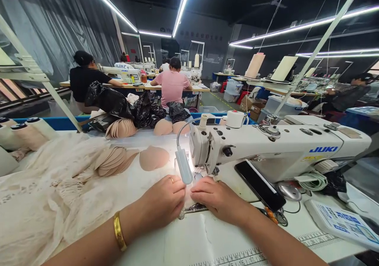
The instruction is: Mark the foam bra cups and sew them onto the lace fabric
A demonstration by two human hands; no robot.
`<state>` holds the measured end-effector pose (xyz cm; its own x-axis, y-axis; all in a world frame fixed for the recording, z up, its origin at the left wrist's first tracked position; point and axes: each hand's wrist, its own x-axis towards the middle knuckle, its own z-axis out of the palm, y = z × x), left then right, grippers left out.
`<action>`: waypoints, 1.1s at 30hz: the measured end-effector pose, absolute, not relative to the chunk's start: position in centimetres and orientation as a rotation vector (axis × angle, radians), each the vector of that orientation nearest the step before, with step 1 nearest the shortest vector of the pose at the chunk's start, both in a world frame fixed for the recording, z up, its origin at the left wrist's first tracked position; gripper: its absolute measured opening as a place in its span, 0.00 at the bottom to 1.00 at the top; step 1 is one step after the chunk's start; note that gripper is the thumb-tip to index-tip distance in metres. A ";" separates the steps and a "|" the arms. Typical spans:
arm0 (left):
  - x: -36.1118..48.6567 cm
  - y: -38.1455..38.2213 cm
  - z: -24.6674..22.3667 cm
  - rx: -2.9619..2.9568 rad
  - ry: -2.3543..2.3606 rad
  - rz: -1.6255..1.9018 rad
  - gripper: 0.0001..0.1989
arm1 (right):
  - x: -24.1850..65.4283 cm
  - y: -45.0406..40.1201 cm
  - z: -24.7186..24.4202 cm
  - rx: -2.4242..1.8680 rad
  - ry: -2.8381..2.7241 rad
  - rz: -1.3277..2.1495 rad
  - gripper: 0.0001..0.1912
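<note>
My left hand (164,199) is closed at the front of the sewing machine (254,145), gripping a small piece of pale fabric (181,213) whose end pokes out under the fingers. Across from it, my right hand (220,199) has its fingers bent and pressed together beside the needle area. Whatever lies beneath those fingers is mostly hidden. A bendable lamp (184,165) shines down between the hands and partly covers the presser foot. Left of the machine lie a single beige bra cup (154,158) and a fanned stack of beige bra cups (116,161).
Cream lace fabric (53,191) covers the table's left side. On the right are a phone (260,185), a round metal dish (289,191) and a white box (343,220). Thread cones (35,133) stand far left. Co-workers, one in a pink shirt (171,86), sit ahead.
</note>
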<state>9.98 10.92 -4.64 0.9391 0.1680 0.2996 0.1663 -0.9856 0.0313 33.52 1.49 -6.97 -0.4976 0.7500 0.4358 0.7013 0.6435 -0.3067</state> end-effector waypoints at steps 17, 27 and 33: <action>10.0 11.3 -5.8 2.811 0.349 0.598 0.14 | 33.0 0.0 -6.3 -1.247 -2.371 0.121 0.20; 9.0 11.8 -4.6 3.068 0.072 0.354 0.13 | 32.7 0.2 -6.3 -1.233 -2.343 0.151 0.22; 8.3 11.7 -5.9 2.795 0.146 0.671 0.08 | 31.8 -0.3 -6.7 -1.270 -2.361 0.132 0.21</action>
